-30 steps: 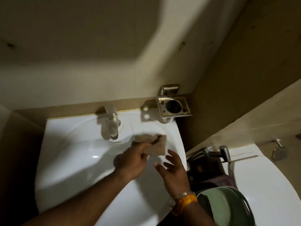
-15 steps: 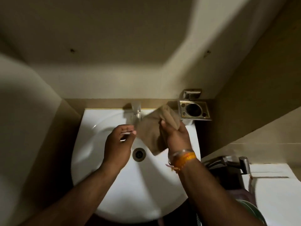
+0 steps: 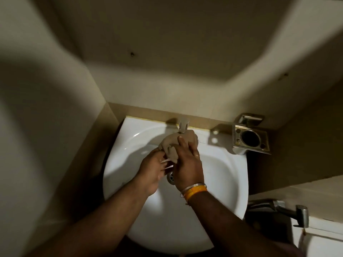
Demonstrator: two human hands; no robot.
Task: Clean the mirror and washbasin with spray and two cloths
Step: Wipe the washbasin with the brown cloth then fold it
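A white washbasin (image 3: 222,182) fills the middle of the view, its metal tap (image 3: 182,126) at the back rim and its drain (image 3: 170,178) partly hidden by my hands. A brown cloth (image 3: 172,143) is bunched up over the bowl just below the tap. My right hand (image 3: 187,164) grips the cloth from the right, fingers curled over it. My left hand (image 3: 151,173) meets the cloth's lower left edge with its fingertips. No mirror or spray bottle is in sight.
A metal wall holder (image 3: 249,139) with a round cup ring hangs right of the basin. Lower right, a metal hand-spray fitting (image 3: 289,210) juts over a white toilet tank (image 3: 324,242). Beige walls close in on the left and behind.
The cloth has passed from my left hand to my right and is now bunched under the tap. Both hands have come together on it. The view has swung left and centred on the basin.
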